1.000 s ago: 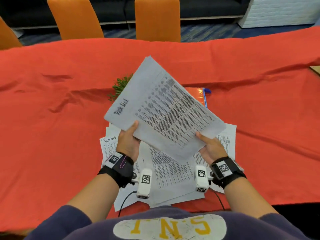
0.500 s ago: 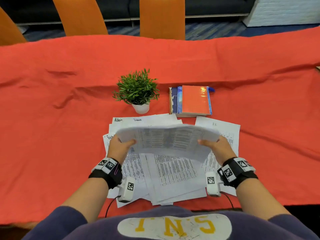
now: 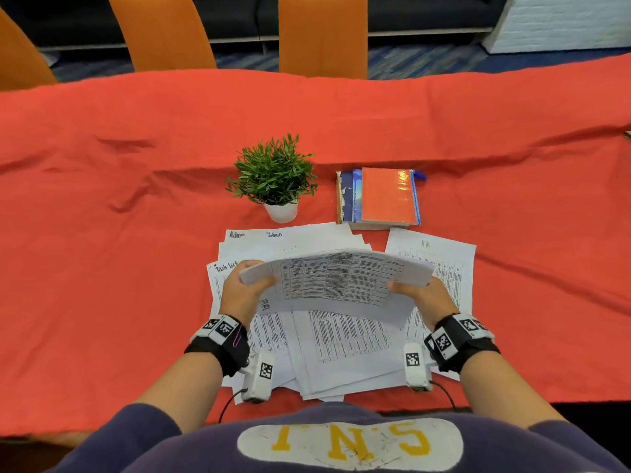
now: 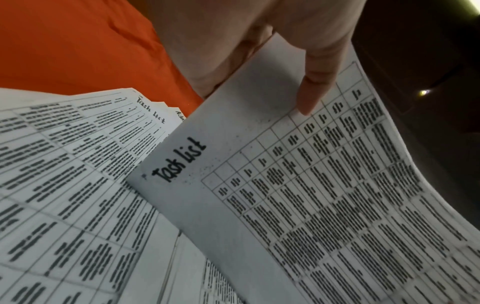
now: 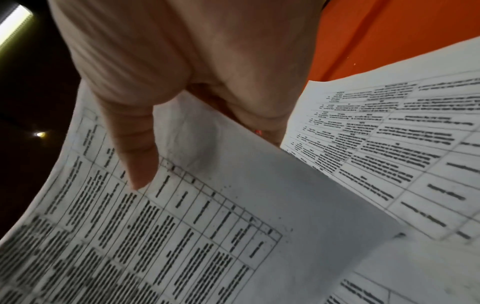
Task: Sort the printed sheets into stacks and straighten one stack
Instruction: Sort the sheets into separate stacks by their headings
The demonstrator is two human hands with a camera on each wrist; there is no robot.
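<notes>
Both hands hold one small bunch of printed sheets (image 3: 336, 278) up in the air, over the messy pile of papers (image 3: 345, 339) on the near part of the table (image 3: 102, 233). The left hand (image 3: 240, 290) pinches the left short edge, with the thumb on top and the fingers under. The right hand (image 3: 421, 297) pinches the right short edge the same way. The left wrist view shows the words "Task list" written on the top page, close to the left thumb.

Paper like this is very light and very floppy. The bunch already bends into a hump in the middle — it has no stiffness of its own. The pages are smooth, so I think they could slide on each other and fan out if the pinch goes loose. A hard squeeze would crease them, and a sharp pull could tear an edge.

The best place to hold is just where the hands are now, one on each short side. To make the edges even, it would help to stand the bunch on a long edge and tap it softly on the table.

More sheets lie flat under the hands — some marked "Admin" at the far side, and one sheet (image 3: 433, 257) off to the right. Farther away stand a little green plant (image 3: 273, 175) and some books (image 3: 379, 198).
</notes>
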